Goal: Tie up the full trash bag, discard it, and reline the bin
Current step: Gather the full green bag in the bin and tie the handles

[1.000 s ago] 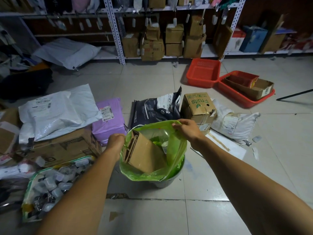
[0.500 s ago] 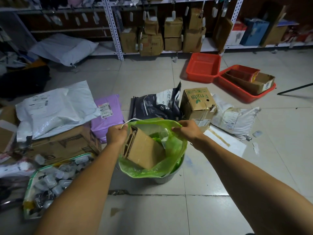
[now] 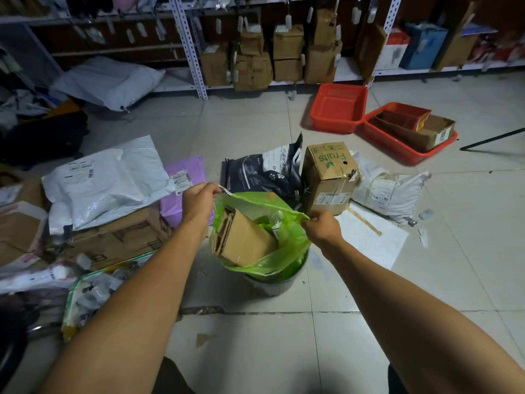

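Now | green bag [image 3: 287,251] between hands | left hand [image 3: 199,203], right hand [image 3: 322,226] apparently pinch its rim

Tiled floor [image 3: 255,351] w/ grey bin [image 3: 274,285], Fruits box [image 3: 329,174], red trays [image 3: 338,108], mailer bags [image 3: 108,180].

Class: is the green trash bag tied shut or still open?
Open: both hands hold the bag's rim apart, cardboard showing inside.

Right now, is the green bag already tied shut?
No, the green bag gapes open, each hand gripping one side of its rim, cardboard showing inside.
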The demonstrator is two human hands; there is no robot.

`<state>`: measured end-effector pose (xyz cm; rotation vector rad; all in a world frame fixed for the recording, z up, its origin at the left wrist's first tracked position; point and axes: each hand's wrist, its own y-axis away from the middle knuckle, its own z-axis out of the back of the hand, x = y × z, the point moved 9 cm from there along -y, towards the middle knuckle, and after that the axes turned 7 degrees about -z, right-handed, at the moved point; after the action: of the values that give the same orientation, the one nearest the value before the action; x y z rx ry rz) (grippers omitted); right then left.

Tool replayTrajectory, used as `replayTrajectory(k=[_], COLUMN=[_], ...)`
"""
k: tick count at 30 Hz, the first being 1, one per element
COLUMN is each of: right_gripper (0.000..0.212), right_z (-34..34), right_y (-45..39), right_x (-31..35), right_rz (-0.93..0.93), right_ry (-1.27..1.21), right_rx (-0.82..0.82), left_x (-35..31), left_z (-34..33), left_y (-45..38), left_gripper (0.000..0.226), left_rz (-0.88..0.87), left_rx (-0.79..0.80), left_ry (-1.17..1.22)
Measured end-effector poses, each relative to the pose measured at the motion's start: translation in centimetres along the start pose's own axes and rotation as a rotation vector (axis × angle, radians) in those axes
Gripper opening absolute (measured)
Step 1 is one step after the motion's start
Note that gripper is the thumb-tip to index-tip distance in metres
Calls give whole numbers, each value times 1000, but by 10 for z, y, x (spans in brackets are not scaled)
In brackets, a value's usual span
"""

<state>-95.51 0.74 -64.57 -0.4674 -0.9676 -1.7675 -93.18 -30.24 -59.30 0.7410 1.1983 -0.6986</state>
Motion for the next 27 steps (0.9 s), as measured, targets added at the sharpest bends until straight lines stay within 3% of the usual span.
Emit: replayTrajectory(k=[10,16,27], right_gripper=[14,30,28], right_z=[12,10,-48], right_y=[-3,5,42], right_x=[15,28,-1], right_rz=[19,57,-176], right_ry=[-85,-63,-33], right_rx=[-48,-66,252], left_x=[-16,-15,-13], left_z=[16,21,27], left_y=[8,21,31], left_gripper=[19,21,26], left_rz=[32,48,22], left_rx=[116,123,137], left_ry=[166,129,167])
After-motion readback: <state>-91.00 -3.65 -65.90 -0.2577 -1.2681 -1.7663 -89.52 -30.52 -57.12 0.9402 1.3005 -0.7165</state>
